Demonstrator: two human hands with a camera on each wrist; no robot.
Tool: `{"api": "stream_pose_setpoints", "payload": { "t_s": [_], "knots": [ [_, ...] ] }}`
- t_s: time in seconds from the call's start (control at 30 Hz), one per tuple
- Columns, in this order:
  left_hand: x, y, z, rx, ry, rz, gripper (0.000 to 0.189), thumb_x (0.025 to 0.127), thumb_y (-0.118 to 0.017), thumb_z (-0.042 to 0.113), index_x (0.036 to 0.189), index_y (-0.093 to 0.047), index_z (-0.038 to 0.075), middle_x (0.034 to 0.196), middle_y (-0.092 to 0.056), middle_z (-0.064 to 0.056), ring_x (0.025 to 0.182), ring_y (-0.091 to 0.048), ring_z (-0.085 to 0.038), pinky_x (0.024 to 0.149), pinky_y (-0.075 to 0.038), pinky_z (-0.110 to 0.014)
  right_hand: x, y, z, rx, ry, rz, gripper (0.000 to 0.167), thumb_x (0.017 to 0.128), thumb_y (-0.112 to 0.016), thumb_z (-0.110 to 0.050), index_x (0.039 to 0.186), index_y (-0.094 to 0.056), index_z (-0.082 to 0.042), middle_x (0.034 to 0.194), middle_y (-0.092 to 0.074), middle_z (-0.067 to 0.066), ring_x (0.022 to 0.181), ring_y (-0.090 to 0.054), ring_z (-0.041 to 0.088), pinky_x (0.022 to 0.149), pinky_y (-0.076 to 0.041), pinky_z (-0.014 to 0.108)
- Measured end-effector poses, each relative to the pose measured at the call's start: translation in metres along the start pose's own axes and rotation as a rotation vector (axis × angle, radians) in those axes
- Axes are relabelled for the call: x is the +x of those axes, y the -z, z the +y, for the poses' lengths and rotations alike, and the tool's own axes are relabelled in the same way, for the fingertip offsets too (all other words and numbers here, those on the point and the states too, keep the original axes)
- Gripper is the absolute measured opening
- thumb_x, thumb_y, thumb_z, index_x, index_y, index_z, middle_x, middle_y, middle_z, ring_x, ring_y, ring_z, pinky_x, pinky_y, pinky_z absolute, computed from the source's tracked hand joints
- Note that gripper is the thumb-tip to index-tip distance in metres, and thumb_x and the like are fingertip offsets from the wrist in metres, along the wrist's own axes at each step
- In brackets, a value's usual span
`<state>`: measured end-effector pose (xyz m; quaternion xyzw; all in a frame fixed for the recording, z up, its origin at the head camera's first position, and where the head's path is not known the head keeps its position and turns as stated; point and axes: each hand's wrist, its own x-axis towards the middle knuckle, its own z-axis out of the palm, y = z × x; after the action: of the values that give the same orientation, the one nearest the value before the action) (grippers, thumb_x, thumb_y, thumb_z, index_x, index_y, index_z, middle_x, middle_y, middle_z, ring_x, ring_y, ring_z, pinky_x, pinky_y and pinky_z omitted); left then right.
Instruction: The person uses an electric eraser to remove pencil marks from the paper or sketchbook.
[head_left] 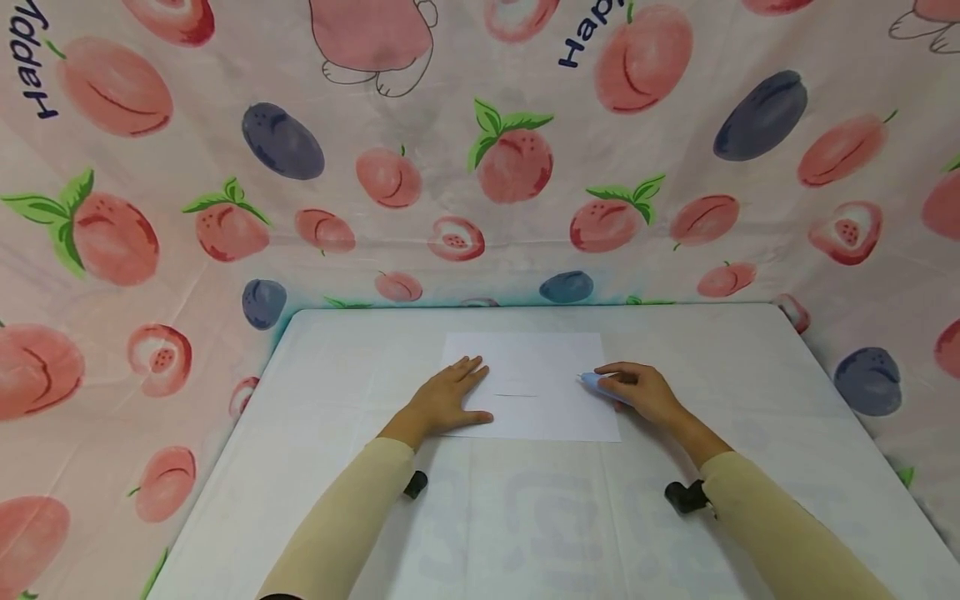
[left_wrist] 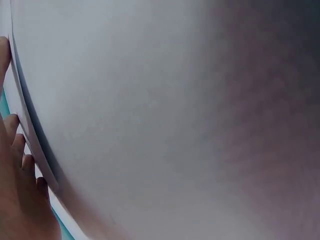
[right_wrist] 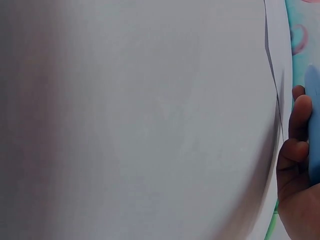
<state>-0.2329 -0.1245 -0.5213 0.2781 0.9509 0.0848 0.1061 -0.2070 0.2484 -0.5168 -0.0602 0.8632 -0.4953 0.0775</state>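
A white sheet of paper [head_left: 540, 358] lies on the table, with a short thin dark line across its middle. Spread over the sheet's left edge, my left hand [head_left: 446, 398] rests on it with the thumb out to the side. My right hand [head_left: 641, 393] grips a light-blue pen-shaped tool [head_left: 600, 383] at the sheet's right edge, its narrow tip pointing left. In the right wrist view the curled fingers [right_wrist: 300, 115] lie along the tool's thick smooth body [right_wrist: 315, 125]. The left wrist view catches only part of the left hand [left_wrist: 25, 195] beside the paper's edge.
A white-covered table [head_left: 540, 517] spreads around the sheet, with faint marks showing through near the front. Behind it and at both sides hangs a fruit-printed cloth [head_left: 435, 125]. Black wrist cameras [head_left: 686, 497] sit under both forearms.
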Motion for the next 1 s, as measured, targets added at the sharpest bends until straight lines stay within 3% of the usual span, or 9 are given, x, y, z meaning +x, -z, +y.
{"api": "stream_pose_setpoints", "payload": {
  "t_s": [0.47, 0.8, 1.0],
  "knots": [
    [0.0, -0.003, -0.004, 0.002, -0.019, -0.036, 0.092, 0.088, -0.053, 0.07, 0.159, -0.018, 0.021, 0.166, -0.009, 0.004, 0.153, -0.007, -0.02, 0.124, -0.014, -0.04, 0.007, -0.009, -0.006, -0.01, 0.037, -0.03, 0.038, 0.093, -0.069, -0.034, 0.121, -0.069, -0.009, 0.075, -0.068, 0.011, 0.061, -0.059, 0.019, 0.069, -0.047, 0.028],
    [-0.001, 0.003, 0.0, 0.03, -0.026, -0.048, 0.095, 0.088, -0.051, 0.072, 0.159, -0.017, 0.019, 0.166, -0.008, 0.003, 0.153, -0.005, -0.019, 0.124, -0.013, -0.039, 0.009, -0.016, -0.014, 0.006, 0.011, -0.06, 0.037, 0.093, -0.069, -0.029, 0.123, -0.068, -0.006, 0.093, -0.072, 0.013, 0.064, -0.061, 0.022, 0.064, -0.053, 0.029],
    [0.001, 0.002, -0.002, 0.049, -0.018, -0.054, 0.096, 0.088, -0.05, 0.074, 0.159, -0.015, 0.02, 0.167, -0.007, 0.003, 0.153, -0.004, -0.018, 0.124, -0.012, -0.037, 0.007, -0.021, -0.033, 0.038, 0.023, -0.101, 0.034, 0.094, -0.068, -0.018, 0.122, -0.066, 0.001, 0.102, -0.071, 0.02, 0.067, -0.063, 0.03, 0.061, -0.056, 0.035]
  ]
}}
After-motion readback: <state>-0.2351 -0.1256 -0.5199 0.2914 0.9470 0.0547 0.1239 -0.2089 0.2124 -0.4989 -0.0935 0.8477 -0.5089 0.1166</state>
